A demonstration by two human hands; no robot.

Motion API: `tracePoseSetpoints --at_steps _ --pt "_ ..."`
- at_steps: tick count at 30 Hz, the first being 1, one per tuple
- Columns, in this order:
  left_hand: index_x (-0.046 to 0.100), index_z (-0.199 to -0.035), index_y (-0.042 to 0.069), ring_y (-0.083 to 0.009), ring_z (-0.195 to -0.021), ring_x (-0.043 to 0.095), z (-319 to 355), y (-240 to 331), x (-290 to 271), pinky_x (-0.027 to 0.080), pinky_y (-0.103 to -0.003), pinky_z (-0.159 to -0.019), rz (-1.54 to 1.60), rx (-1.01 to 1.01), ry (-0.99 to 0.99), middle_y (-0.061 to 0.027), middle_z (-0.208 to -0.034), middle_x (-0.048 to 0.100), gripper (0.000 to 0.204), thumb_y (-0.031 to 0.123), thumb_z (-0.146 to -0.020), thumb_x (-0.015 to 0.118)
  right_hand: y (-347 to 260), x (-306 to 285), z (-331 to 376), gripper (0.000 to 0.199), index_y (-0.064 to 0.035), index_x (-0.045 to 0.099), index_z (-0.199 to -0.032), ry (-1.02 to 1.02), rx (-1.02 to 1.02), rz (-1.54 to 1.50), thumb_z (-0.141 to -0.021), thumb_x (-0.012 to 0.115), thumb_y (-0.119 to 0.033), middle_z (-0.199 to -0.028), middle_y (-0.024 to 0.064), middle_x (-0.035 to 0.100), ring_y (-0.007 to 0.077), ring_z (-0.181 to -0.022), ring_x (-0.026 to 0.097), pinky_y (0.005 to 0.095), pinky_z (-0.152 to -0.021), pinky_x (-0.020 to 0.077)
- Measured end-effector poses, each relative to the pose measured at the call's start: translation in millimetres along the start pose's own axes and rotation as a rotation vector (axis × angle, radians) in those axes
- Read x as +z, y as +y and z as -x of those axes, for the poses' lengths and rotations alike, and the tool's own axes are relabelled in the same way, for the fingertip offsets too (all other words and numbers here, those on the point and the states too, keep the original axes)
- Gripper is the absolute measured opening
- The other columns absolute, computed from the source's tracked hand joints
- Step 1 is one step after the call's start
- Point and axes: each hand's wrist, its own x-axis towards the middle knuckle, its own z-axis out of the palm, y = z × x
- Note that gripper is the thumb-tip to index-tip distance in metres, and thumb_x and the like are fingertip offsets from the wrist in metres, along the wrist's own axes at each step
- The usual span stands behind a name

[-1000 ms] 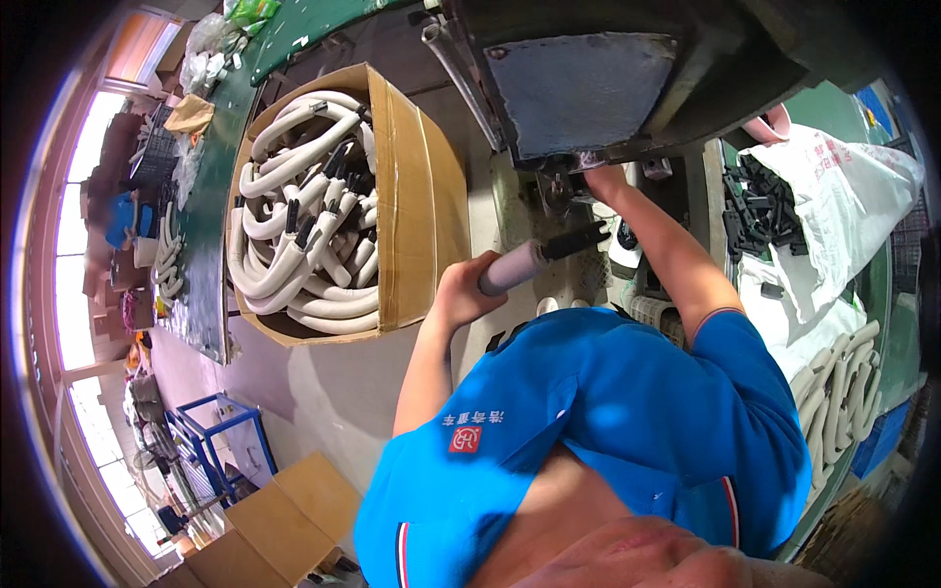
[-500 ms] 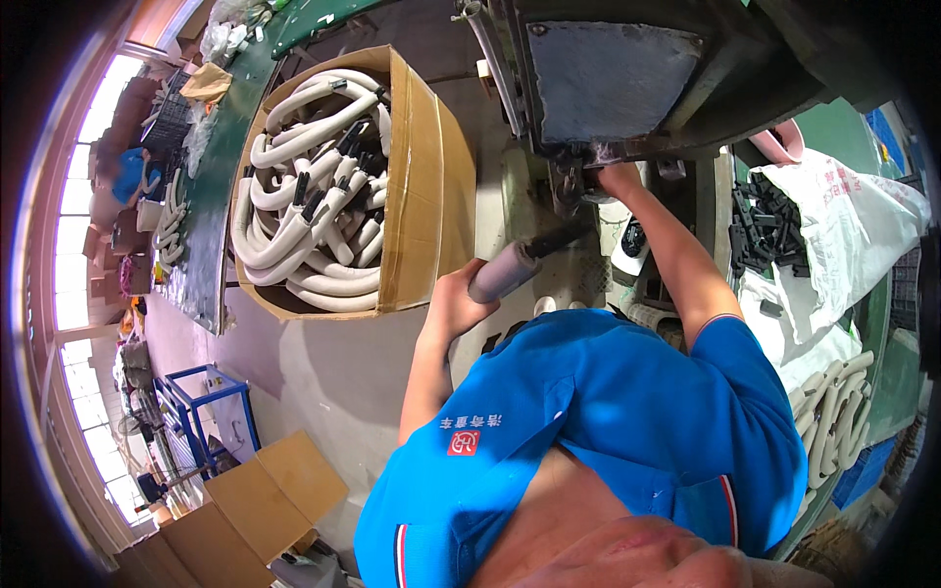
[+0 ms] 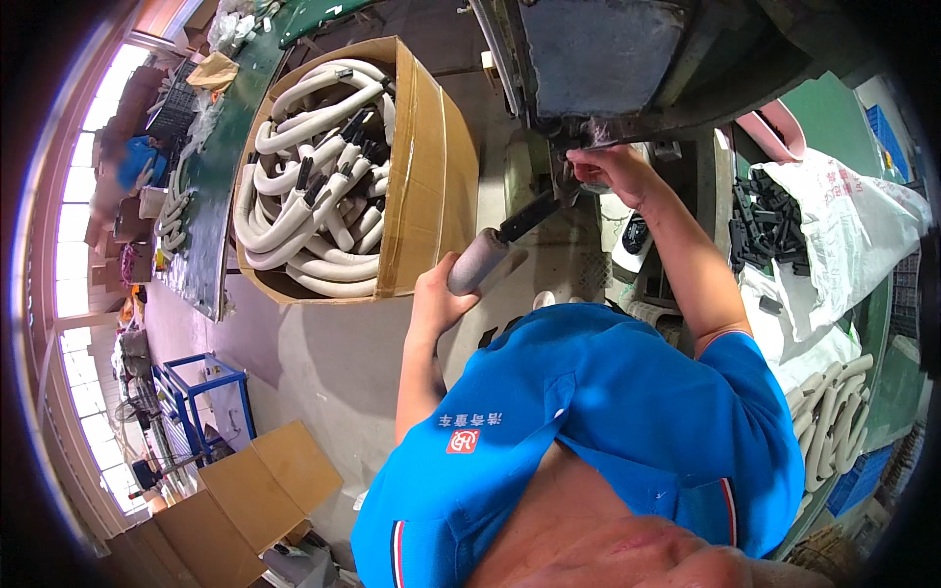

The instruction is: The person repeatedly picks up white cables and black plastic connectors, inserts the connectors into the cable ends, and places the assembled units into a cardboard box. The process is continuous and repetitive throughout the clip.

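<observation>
Head view shows your left hand (image 3: 439,299) wrapped around a grey hose (image 3: 482,259), its long axis slanting up-right toward the machine (image 3: 608,59). Your right hand (image 3: 610,169) grips a part there; an open brown box (image 3: 431,167) of white hoses sits left, a white bag (image 3: 843,225) right.

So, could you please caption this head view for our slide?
Left hand grips a grey tube while right hand reaches the machine.

A factory workshop: a large open cardboard box (image 3: 431,167) on the left holds bent cream-white foam-covered tubes (image 3: 314,176), a dark metal machine (image 3: 608,59) stands far, and a white plastic sack (image 3: 843,225) of black plastic parts (image 3: 765,216) sits right.
</observation>
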Motion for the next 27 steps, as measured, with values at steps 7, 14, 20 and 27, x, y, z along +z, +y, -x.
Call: tracePoseSetpoints --at_steps 7,14,20,27 --pt "0.058 -0.096 0.006 -0.0367 -0.080 0.062 -4 4 6 0.049 -0.040 -0.070 0.039 0.018 -0.079 -0.0187 -0.081 0.063 0.039 0.018 -0.061 0.067 21 -18 6 0.041 -0.0084 0.053 -0.080 0.251 -0.181 0.050 -0.088 0.053 -0.048 -0.066 -0.0037 0.045 0.0062 -0.056 0.042 0.0233 -0.054 0.0344" --pt "0.058 -0.102 0.013 -0.0359 -0.078 0.062 -58 41 17 0.050 -0.044 -0.069 -0.185 0.238 0.021 -0.0169 -0.082 0.064 0.042 0.023 -0.062 0.068 11 6 20 0.050 0.0020 0.056 -0.080 0.367 -0.402 0.946 -0.095 0.039 -0.043 -0.060 0.0198 0.053 0.0325 -0.062 0.059 0.0419 -0.058 0.0434" --pt "0.057 -0.102 0.015 -0.0366 -0.078 0.062 -116 50 19 0.050 -0.044 -0.068 -0.279 0.269 0.008 -0.0154 -0.081 0.064 0.040 0.024 -0.064 0.066 43 -36 -38 0.048 -0.0036 0.049 -0.120 0.682 -0.636 2.110 -0.075 0.062 -0.015 -0.117 0.0164 0.055 0.0312 -0.101 0.056 0.0396 -0.084 0.0486" --pt "0.059 -0.103 0.009 -0.0320 -0.072 0.064 -115 30 24 0.050 -0.042 -0.065 -0.166 0.273 -0.082 -0.0162 -0.078 0.065 0.043 0.023 -0.063 0.066 85 -69 -89 0.062 0.0010 0.044 -0.125 0.933 -1.121 2.729 -0.073 0.068 -0.022 -0.130 0.0142 0.042 0.0282 -0.122 0.040 0.0394 -0.098 0.0422"
